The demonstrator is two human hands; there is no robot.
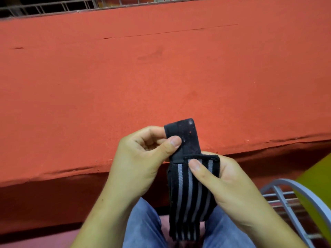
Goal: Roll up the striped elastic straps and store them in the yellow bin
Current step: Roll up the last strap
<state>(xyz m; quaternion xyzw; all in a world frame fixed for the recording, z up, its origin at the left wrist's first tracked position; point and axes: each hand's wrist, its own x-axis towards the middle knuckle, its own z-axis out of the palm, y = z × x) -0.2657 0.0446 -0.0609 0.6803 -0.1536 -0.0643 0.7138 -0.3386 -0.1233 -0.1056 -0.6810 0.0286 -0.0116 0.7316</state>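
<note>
A black elastic strap with grey stripes hangs in front of me over my lap, just before the near edge of the red table. My left hand pinches the strap's plain black end tab between thumb and fingers. My right hand grips the striped part from the right, thumb pressed on its front. The strap's lower end dangles between my knees. A slice of the yellow bin shows at the right edge.
The red felt-covered table fills most of the view. A grey wire rack stands at the lower right beside the bin. Wire grid panels run along the table's far edge.
</note>
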